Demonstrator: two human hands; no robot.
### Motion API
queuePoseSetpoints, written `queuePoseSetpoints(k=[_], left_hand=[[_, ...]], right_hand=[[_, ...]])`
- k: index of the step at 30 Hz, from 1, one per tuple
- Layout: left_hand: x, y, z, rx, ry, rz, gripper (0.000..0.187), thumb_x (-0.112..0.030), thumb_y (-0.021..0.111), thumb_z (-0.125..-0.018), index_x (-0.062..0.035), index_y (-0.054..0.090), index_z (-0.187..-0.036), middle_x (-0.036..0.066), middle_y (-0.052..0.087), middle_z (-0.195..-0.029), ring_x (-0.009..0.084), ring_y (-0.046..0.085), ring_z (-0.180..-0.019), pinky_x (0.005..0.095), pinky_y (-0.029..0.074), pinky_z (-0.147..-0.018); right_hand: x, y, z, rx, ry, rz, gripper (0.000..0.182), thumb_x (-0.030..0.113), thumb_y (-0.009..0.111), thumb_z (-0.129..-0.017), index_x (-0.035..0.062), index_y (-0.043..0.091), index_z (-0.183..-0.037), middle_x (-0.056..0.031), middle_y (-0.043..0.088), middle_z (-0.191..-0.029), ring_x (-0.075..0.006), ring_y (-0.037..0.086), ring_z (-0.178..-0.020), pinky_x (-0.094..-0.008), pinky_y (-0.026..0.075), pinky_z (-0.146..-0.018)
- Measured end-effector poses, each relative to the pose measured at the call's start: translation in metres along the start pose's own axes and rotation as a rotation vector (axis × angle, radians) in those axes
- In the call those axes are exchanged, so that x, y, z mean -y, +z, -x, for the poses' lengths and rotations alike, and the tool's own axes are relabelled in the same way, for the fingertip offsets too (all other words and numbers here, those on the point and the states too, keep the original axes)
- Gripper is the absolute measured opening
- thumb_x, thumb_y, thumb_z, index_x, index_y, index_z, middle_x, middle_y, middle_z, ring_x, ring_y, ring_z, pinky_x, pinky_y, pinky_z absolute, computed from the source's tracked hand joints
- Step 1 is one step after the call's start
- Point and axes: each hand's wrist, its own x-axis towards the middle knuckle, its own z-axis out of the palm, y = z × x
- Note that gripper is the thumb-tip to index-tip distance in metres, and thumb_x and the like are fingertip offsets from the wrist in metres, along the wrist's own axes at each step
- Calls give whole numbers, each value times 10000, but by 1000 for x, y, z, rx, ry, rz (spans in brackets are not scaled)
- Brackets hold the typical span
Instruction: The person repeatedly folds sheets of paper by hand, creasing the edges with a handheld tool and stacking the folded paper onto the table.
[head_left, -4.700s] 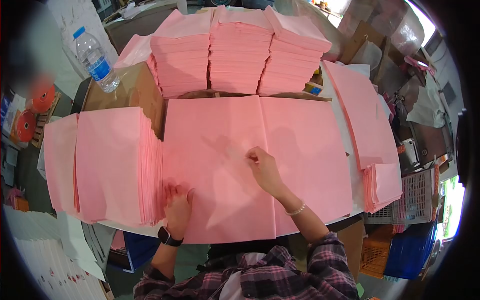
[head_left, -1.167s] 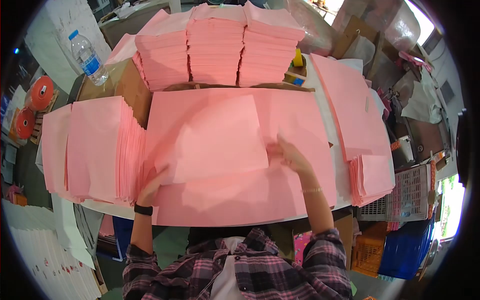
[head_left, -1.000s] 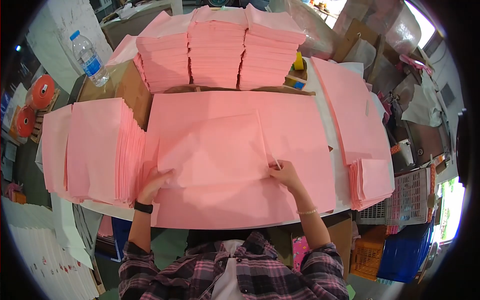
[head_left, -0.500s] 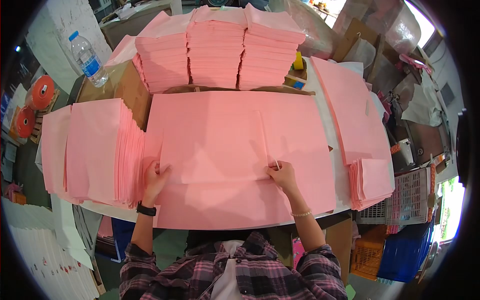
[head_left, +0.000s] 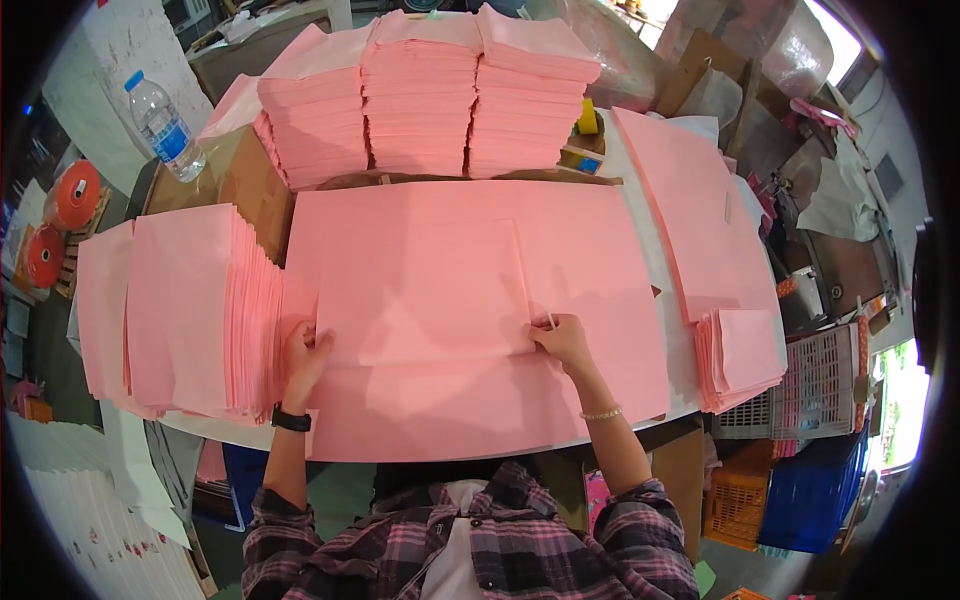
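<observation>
A pink paper sheet point(head_left: 420, 290) lies over a larger pink sheet point(head_left: 600, 400) in front of me. At the smaller sheet's lower left corner, my left hand point(head_left: 305, 355) is closed, thumb and fingers pinching its edge. My right hand point(head_left: 562, 342) is closed at the lower right corner, fingertips on that edge. A thin white stick point(head_left: 551, 320) pokes up from between the right fingers. Along the smaller sheet's right side runs a raised strip or fold. Beside my left hand stands a stack of folded pink paper point(head_left: 185, 300).
Tall pink paper stacks point(head_left: 420, 110) line the table's back. A water bottle point(head_left: 165, 125) stands on a cardboard box point(head_left: 230, 190) at the left. More pink sheets point(head_left: 690, 210) and a small pink pile point(head_left: 738, 355) lie on the right, near a white plastic crate point(head_left: 815, 380).
Both hands keep their places at the sheet's lower corners. The view has shifted slightly, and the stick in my right hand has tipped a little.
</observation>
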Motion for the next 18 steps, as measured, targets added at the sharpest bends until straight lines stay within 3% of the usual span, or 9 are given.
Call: queuePoseSetpoints(k=[5,8,9,12,13,15,16,18], left_hand=[[-20,-2,5,9,26,-54,330,-110,686,-856,28,567,-1132,148,697,-921,213,681,-776,318,532,-684],[-78,9,18,-189,201,-653,370,-73,635,-879,9,526,-1223,193,643,-1102,312,624,-1041,385,506,-860],[-85,16,17,-188,202,-652,370,-73,635,-879,9,526,-1223,193,643,-1102,312,624,-1041,385,506,-860],[-104,38,10,56,592,-676,363,-89,578,-905,-3,518,-1253,216,595,-1186,385,560,-1129,443,472,-944],[-109,50,7,56,593,-674,363,-89,578,-905,-3,518,-1253,216,595,-1186,385,560,-1129,443,472,-944],[-118,75,2,391,803,-540,293,-147,532,-936,17,577,-1175,201,611,-1193,372,539,-1168,446,473,-942],[-123,85,1,390,803,-540,293,-147,532,-936,17,577,-1175,201,611,-1193,372,539,-1168,446,473,-942],[-132,102,2,575,670,-692,335,-187,526,-941,38,576,-1183,208,602,-1222,369,536,-1186,438,471,-963]], right_hand=[[3,-2,1,34,11,-22,199,112,784,-790,-54,695,-853,-54,658,-727,-114,601,-622,-264,492,-559],[-1,-2,-1,38,10,-27,200,116,785,-790,-52,695,-849,-51,656,-721,-111,599,-616,-260,490,-556],[-3,-2,-3,38,0,-30,201,118,786,-789,-52,696,-848,-50,656,-720,-110,599,-614,-259,490,-556],[-2,-2,-2,34,-8,-24,199,118,790,-787,-49,697,-844,-44,655,-721,-101,595,-610,-251,487,-553],[0,-2,0,32,-5,-17,197,116,793,-785,-47,698,-840,-40,654,-722,-94,591,-609,-246,485,-551],[1,-1,0,30,-4,-8,195,115,796,-783,-46,699,-837,-36,654,-723,-86,587,-607,-240,483,-548],[0,-1,-2,37,-11,6,189,122,780,-797,-41,697,-844,-56,661,-722,-118,606,-618,-259,494,-562],[-3,-2,-2,46,-21,30,180,136,748,-826,-33,695,-858,-96,675,-722,-183,644,-639,-297,516,-590]])
